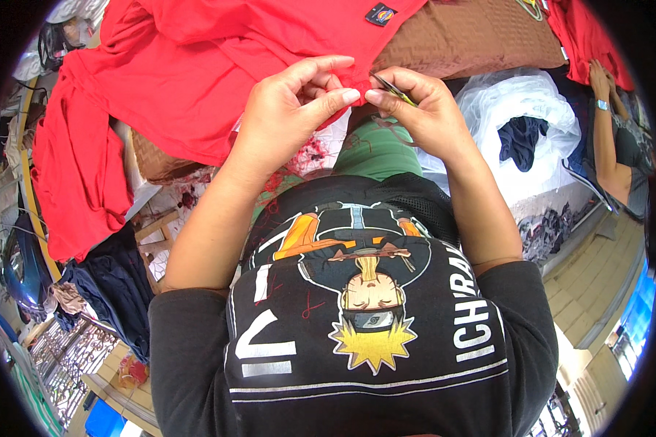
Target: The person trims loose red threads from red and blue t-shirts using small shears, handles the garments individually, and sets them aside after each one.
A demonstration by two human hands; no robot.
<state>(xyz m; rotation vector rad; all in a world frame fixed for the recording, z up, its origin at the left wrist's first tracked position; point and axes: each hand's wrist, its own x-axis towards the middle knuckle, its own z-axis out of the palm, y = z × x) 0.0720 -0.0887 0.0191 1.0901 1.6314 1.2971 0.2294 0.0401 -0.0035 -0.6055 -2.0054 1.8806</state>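
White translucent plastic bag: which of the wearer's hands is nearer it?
Right. The right hand is left of the bag, apart; the left hand is farther left.

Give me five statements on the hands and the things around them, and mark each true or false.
1. The left hand and right hand are both at the red garment. True.
2. The left hand holds the yellow-and-dark tool. False: the right hand does.
3. Dark cloth shows inside the plastic bag. True.
4. The label is white. False: it is mostly black.
5. The plastic bag is left of both hands. False: it is to their right.
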